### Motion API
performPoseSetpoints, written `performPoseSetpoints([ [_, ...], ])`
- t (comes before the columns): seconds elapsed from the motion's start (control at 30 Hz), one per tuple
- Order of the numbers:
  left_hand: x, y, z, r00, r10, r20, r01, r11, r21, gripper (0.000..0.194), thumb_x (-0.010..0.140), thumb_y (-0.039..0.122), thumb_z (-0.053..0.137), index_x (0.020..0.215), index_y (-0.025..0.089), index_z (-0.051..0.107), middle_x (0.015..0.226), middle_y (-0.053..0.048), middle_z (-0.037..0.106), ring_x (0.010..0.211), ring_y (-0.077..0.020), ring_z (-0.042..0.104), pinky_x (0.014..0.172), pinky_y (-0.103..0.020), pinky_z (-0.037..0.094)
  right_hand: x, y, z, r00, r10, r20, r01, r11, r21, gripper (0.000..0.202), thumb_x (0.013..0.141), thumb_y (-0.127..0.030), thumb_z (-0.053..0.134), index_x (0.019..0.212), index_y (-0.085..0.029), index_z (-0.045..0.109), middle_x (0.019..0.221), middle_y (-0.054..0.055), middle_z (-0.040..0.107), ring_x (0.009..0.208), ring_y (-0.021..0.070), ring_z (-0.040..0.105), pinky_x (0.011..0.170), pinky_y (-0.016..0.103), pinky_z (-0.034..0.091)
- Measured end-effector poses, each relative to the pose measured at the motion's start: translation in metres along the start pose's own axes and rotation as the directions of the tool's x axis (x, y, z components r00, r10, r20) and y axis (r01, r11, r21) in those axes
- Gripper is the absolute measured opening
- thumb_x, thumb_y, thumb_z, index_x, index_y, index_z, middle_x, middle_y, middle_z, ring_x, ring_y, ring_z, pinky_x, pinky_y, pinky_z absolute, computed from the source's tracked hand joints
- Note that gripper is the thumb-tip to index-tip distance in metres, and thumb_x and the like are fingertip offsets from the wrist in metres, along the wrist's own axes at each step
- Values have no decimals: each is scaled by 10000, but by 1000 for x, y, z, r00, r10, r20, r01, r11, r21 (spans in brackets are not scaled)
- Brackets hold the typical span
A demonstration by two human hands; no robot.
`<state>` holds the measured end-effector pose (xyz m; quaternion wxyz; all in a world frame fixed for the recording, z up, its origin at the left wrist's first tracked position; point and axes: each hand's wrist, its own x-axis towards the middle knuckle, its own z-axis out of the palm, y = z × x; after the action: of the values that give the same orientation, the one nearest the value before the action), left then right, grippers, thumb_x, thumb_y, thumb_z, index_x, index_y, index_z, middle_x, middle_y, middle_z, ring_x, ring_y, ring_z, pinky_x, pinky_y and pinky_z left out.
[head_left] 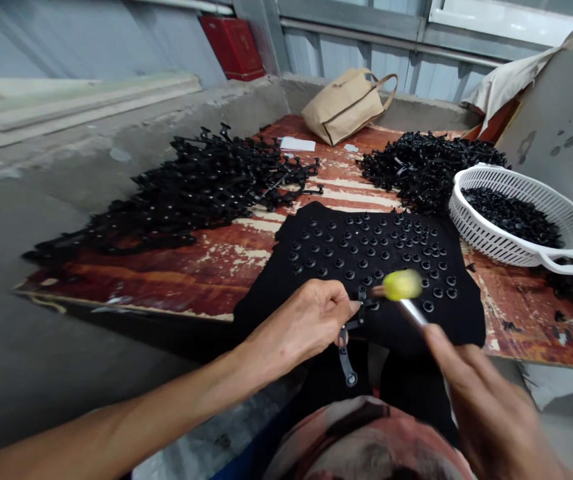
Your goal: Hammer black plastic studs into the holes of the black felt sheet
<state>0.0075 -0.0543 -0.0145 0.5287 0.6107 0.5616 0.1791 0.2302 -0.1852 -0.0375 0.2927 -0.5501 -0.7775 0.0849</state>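
Observation:
My left hand (pixel 319 313) pinches a black strip part (pixel 347 365) with a round metal stud at its lower end; its upper end rests on a black cloth (pixel 266 293). My right hand (pixel 491 393), blurred by motion, is wrapped round the handle of a hammer (pixel 402 285) with a yellow head. That head is just right of the strip's upper end. Many small round black pieces (pixel 349 274) stand in loose rows on the cloth, beyond both hands.
A large heap of black strips (pixel 206 180) lies at the left, another heap (pixel 421 163) at the back right. A white basket (pixel 516 250) holds small black pieces at the right. Behind are a beige bag (pixel 339 107) and a red box (pixel 234 50).

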Motion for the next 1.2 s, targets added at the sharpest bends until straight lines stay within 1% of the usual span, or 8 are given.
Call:
performPoseSetpoints([
  [0.17,2,-2,1,1000,-30,5,30,999,-31,269,716,396,587,574,194,482,399,58,459,369,-89,423,388,-188,254,6,-4,3,996,-61,65,65,995,-72,758,890,-23,359,1568,-251,109,767,35,599,576,169,636,442,213,523],
  [0.3,-4,2,0,998,-55,16,55,998,-41,261,721,397,585,608,183,487,442,30,547,339,-53,353,360,-167,199,9,-2,8,998,-53,17,53,999,-7,658,908,-52,378,1525,-245,262,958,89,676,771,193,708,634,257,602],
  [0.4,-17,7,4,994,-110,-1,108,975,-194,313,716,475,597,671,181,499,555,3,618,383,-58,397,366,-170,278,11,-6,14,995,80,-62,-66,978,198,517,947,-136,468,1441,-251,368,1154,90,669,947,181,695,787,235,576],
  [0.63,-46,5,24,990,-140,6,121,829,-546,391,675,534,648,804,189,520,759,-27,654,629,-133,580,591,-276,509,23,-39,42,895,445,23,-347,664,662,169,920,-382,573,954,-221,611,695,-24,591,553,116,543,493,194,463],
  [0.8,-50,-18,10,989,-126,-72,104,963,-247,375,708,569,595,751,202,531,727,-20,598,694,-180,582,641,-307,503,31,-36,34,844,524,119,-446,559,699,202,925,-411,550,882,-217,584,616,-70,396,448,82,280,379,203,247],
  [0.93,-49,-16,-8,912,211,-353,-193,977,85,341,705,456,644,960,232,610,963,-48,651,838,-215,601,799,-329,490,37,-29,21,921,327,213,-381,635,672,143,936,-332,528,887,-212,590,658,-52,437,533,99,396,483,203,363],
  [1.1,-40,9,-13,903,327,278,-370,922,115,172,779,334,585,829,225,709,870,-18,711,840,-198,636,801,-265,469,52,-36,19,961,192,199,-276,691,668,101,927,-271,519,889,-211,591,686,-44,502,599,113,470,574,214,427],
  [1.2,-32,12,-11,902,230,366,-332,912,243,228,809,320,546,663,208,680,617,24,642,615,-142,581,620,-226,413,60,-36,22,969,220,117,-240,705,667,77,911,-237,533,900,-204,601,697,-44,517,597,106,458,560,203,413],
])
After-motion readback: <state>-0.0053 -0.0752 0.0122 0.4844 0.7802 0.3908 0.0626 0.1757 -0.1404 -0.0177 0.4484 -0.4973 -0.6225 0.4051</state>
